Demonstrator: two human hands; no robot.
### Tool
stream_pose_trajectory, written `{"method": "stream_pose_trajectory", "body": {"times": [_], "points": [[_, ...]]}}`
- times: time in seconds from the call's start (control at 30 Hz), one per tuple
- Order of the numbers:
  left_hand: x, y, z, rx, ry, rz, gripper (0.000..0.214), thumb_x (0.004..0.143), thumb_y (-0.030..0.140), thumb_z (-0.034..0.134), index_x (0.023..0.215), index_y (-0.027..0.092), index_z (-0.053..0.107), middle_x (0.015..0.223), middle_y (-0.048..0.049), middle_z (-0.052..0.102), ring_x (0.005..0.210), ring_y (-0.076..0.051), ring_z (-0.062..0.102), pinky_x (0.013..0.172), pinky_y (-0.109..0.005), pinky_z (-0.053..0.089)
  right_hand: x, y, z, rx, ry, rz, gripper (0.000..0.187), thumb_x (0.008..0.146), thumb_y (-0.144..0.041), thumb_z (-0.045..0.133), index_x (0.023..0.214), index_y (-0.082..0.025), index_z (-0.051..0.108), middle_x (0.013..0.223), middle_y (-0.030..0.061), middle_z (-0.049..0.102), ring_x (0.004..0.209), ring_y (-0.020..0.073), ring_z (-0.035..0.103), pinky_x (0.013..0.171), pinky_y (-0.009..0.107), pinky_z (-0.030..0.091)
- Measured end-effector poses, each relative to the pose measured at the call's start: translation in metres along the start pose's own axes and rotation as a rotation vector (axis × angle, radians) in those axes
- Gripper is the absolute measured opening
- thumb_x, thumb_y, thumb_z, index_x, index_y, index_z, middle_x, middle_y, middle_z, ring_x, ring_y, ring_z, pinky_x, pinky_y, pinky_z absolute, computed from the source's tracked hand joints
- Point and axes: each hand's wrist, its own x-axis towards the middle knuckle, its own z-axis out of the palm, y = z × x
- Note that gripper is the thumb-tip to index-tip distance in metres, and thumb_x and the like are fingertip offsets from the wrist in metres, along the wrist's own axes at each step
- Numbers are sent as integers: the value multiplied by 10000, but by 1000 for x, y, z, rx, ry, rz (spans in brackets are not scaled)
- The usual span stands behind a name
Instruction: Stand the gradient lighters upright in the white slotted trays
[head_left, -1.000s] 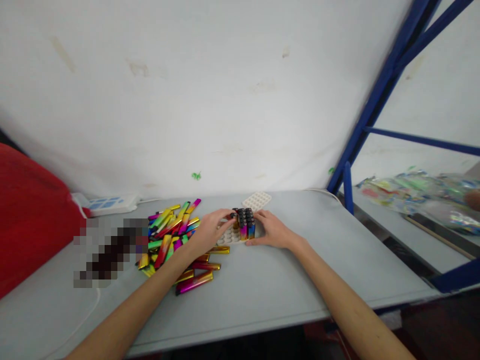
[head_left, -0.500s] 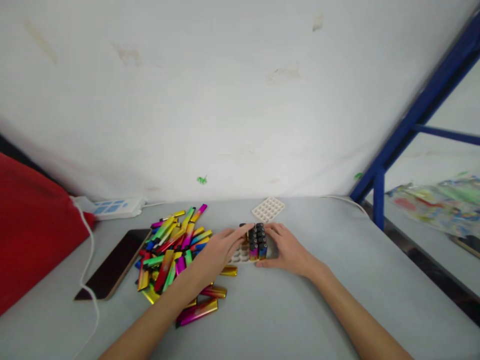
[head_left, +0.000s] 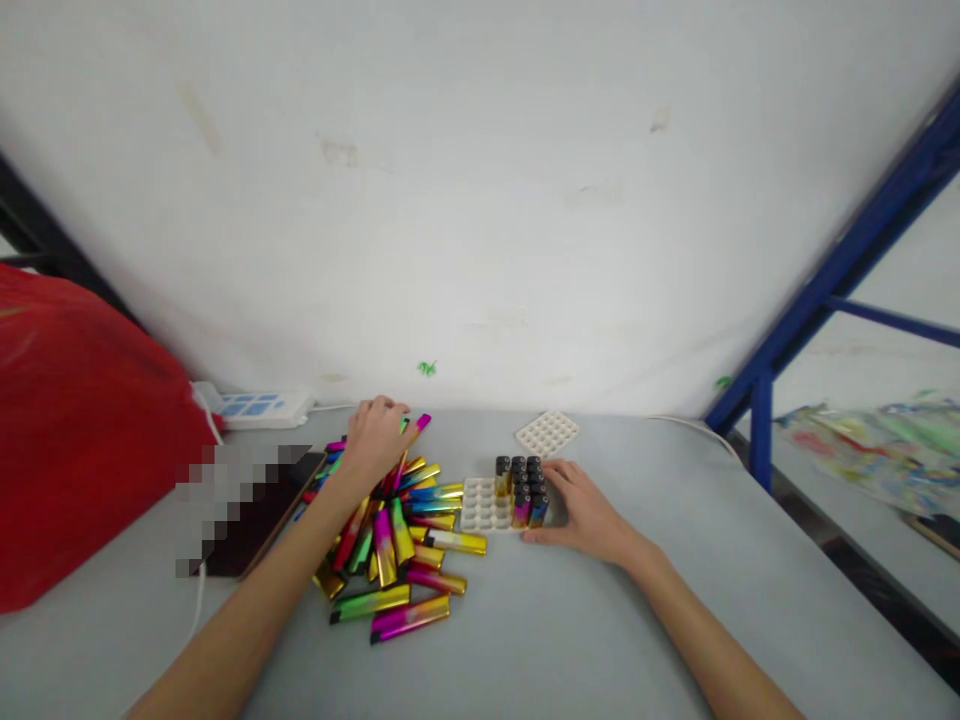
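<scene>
A white tray with round holes (head_left: 480,505) lies on the table, and several black-topped lighters (head_left: 529,490) stand upright in its right part. My right hand (head_left: 581,508) is curved round the tray's right end, thumb at the front edge and fingers beside the back lighters. To the left is a heap of loose shiny lighters (head_left: 385,545) in yellow, pink, green, red and blue. My left hand (head_left: 375,435) is over the far end of this heap, finger and thumb apart with a lighter tip showing between them. Its other fingers are partly hidden.
A second holed tray (head_left: 548,434) lies near the wall. Left of the heap are a dark phone-like slab (head_left: 262,530), a white power strip (head_left: 266,408) with its cable, and a red bag (head_left: 90,430). A blue metal frame (head_left: 761,420) stands on the right.
My left hand has left the tray and moved left and away to the far side of the heap. My right hand stays at the tray's right end. The view has shifted slightly.
</scene>
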Motion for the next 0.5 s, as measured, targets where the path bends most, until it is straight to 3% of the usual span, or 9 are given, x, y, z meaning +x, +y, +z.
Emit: {"method": "stream_pose_trajectory", "body": {"times": [0.1, 0.2, 0.37, 0.5], "points": [[11, 4, 7, 27, -108, -20, 391, 933, 395, 513, 1034, 102, 752, 1188, -236, 626, 1164, -402, 546, 957, -530, 469, 0, -2, -1, 3, -2, -1, 806, 695, -646, 824, 1281, -151, 578, 1310, 142, 564, 1199, 303, 518, 1072, 460, 437], [18, 8, 14, -38, -142, -1, 308, 908, 309, 535, 955, 88, 745, 1143, -246, 636, 1150, -401, 567, 944, -521, 478, 0, -2, 0, 3, -7, -2, 821, 697, -653, 819, 1303, -154, 575, 1327, 143, 555, 1219, 303, 509, 1082, 459, 433], [21, 10, 10, -180, -86, 36, 201, 893, 245, 552, 966, 133, 702, 1141, -184, 678, 1139, -312, 609, 1019, -432, 454, -1, 1, 1, -1, 5, -9, 831, 698, -659, 814, 1321, -163, 573, 1336, 150, 549, 1228, 315, 507, 1086, 480, 428], [6, 13, -8, -648, 97, 38, 275, 983, 376, 465, 1144, 177, 564, 1134, -126, 713, 1084, -227, 662, 968, -350, 483, -2, 1, 1, 2, 3, -14, 819, 716, -661, 800, 1329, -171, 566, 1339, 150, 550, 1232, 320, 510, 1086, 490, 428]]}}
